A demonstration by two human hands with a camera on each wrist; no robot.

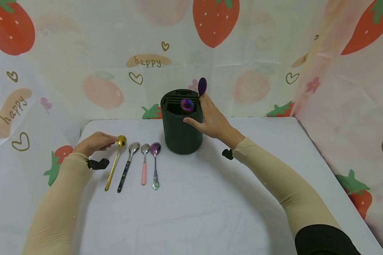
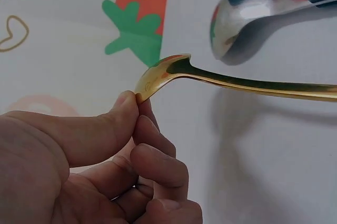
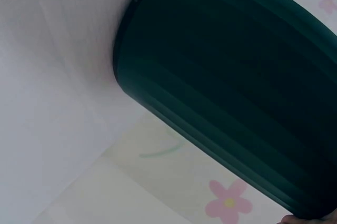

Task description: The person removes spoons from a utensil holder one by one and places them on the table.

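Observation:
My left hand (image 1: 97,142) pinches the bowl tip of a gold spoon (image 1: 114,165) between thumb and fingers; in the left wrist view the gold spoon (image 2: 163,77) slopes, bowl end raised. My right hand (image 1: 214,118) grips the dark green utensil holder (image 1: 182,132) at its right side, thumb on the front and fingers by the rim. The holder's wall (image 3: 221,77) fills much of the right wrist view. A dark purple spoon (image 1: 202,86) and an iridescent spoon (image 1: 187,105) stick up from the holder, their handles hidden.
Right of the gold spoon lie a black-handled spoon (image 1: 126,170), a pink-handled spoon (image 1: 144,166) and a purple spoon with an ornate handle (image 1: 155,163), side by side. A white cloth covers the table (image 1: 191,212). Strawberry-print curtains (image 1: 115,46) hang behind and at both sides.

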